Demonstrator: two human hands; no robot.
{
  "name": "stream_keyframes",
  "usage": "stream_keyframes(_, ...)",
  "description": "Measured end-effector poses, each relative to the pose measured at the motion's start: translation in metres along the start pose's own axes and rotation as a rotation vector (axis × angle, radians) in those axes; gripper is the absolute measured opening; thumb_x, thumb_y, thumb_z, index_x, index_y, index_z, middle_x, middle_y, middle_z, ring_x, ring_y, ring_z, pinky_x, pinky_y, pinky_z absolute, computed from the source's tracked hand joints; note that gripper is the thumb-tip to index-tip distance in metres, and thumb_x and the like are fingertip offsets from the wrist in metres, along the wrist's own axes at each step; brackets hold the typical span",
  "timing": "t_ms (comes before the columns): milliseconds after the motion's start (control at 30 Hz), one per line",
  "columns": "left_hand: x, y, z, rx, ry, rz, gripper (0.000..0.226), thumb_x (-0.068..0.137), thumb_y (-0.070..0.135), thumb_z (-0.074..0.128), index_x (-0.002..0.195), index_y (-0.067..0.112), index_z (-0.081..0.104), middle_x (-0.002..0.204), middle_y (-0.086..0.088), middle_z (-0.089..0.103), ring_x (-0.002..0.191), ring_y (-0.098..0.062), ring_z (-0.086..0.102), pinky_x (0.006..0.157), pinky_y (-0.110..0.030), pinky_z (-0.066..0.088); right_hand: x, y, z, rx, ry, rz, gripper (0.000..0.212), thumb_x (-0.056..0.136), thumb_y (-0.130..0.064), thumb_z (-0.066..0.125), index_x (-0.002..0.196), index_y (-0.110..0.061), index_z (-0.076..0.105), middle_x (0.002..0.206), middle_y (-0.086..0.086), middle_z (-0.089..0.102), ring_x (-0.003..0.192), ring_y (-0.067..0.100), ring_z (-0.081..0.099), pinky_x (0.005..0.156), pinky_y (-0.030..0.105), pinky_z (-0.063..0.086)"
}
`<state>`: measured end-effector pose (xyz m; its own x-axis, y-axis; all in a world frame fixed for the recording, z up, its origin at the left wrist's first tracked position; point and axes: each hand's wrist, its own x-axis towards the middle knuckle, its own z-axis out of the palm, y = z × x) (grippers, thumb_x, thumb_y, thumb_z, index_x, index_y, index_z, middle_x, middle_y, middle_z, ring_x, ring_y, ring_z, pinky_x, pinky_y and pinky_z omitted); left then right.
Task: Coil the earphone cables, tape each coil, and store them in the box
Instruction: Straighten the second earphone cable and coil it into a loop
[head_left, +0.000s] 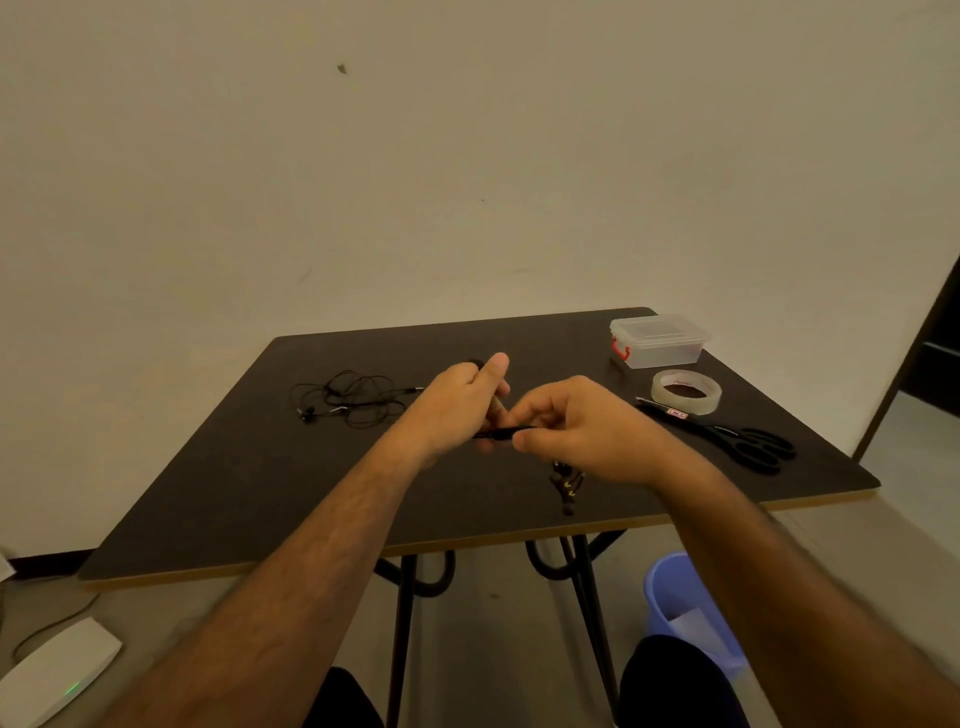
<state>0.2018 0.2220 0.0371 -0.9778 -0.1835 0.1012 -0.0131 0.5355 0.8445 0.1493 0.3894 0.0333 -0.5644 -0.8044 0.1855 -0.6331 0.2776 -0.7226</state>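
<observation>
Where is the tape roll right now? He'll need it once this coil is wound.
In the head view the tape roll lies flat on the table's far right, just in front of the closed plastic box and beside the scissors.

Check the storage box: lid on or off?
On. The clear box at the table's far right corner has its lid seated flat on top, the red latch down its side. Nothing stored inside shows.

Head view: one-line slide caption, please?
Both hands, left and right, coil a black earphone cable above the table; tape roll waits.
</observation>
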Motion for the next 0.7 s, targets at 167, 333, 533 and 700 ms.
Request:
stream_keyframes(167, -0.009, 0.006, -0.002, -0.142, -0.286, -0.086, 0.074, 0.097, 0.067, 0.015, 0.084, 0.01, 0.06, 0.066, -0.001, 0.063, 0.057, -0.012, 0.06, 0.054, -0.024, 0.05, -0.001, -0.009, -0.027, -0.049, 0.02, -0.136, 0.013, 0.092, -0.01, 0.064, 0.096, -0.017, 0.074, 0.074, -0.012, 0.069, 0.068, 0.0, 0.063, 0.066, 0.016, 0.048)
stream_keyframes(333, -0.014, 0.009, 0.001, -0.524, -0.574, -0.1, 0.069, 0.09, 0.075, 0.014, 0.079, 0.015, 0.046, 0.058, 0.003, 0.04, 0.046, -0.009, 0.033, 0.047, -0.024, 0.031, 0.003, -0.004, -0.039, 0.144, 0.082, -0.282, 0.01, 0.09, -0.016, 0.066, 0.097, -0.014, 0.073, 0.081, 0.002, 0.07, 0.069, 0.01, 0.061, 0.064, 0.02, 0.048)
stream_keyframes(533, -0.013, 0.013, 0.001, -0.868, -0.709, -0.072, 0.051, 0.088, 0.067, 0.038, 0.07, 0.02, 0.049, 0.047, 0.011, 0.034, 0.035, -0.001, 0.029, 0.039, -0.016, 0.021, 0.011, 0.007, -0.025, 0.593, 0.208, -0.307, 0.03, 0.077, -0.036, 0.079, 0.095, -0.012, 0.074, 0.084, 0.008, 0.071, 0.078, 0.021, 0.066, 0.073, 0.028, 0.056)
stream_keyframes(700, -0.01, 0.012, -0.001, -0.983, -0.751, -0.021, 0.041, 0.088, 0.053, 0.055, 0.063, 0.021, 0.049, 0.042, 0.011, 0.039, 0.032, 0.0, 0.033, 0.035, -0.016, 0.022, 0.016, 0.008, -0.002, 0.768, 0.278, -0.256, 0.032, 0.076, -0.046, 0.078, 0.092, -0.019, 0.075, 0.084, 0.009, 0.07, 0.08, 0.03, 0.06, 0.071, 0.033, 0.054)
